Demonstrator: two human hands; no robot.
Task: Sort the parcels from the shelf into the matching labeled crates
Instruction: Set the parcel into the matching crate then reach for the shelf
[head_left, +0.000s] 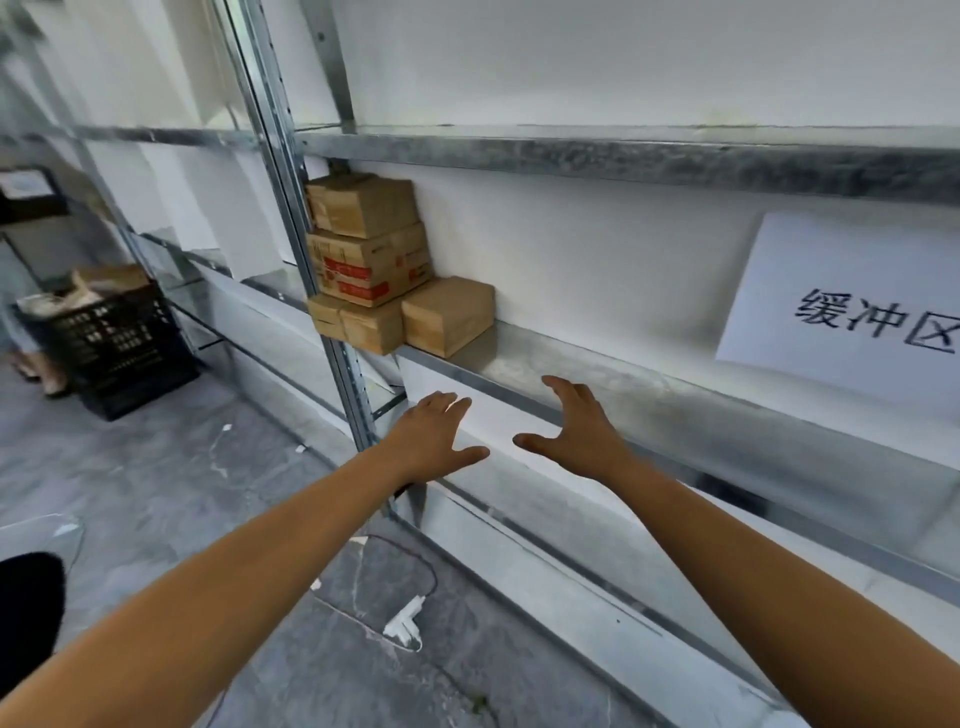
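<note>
Steel shelf (649, 395) edge lies just beyond both hands. The left hand (434, 439) and right hand (576, 431) reach empty, fingers spread wide. Cardboard parcels (374, 270) sit stacked at the shelf's left end, up-left of the fingertips and nearer the left hand.

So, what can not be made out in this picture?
Head view only.
1. Paper sign: the right frame edge cuts its writing.
2. Black crate: far away; its markings and contents are blurred.
3. Red-printed parcel: print too small to read.
4. Bottom-left parcel: upper parcels cover its top.
</note>
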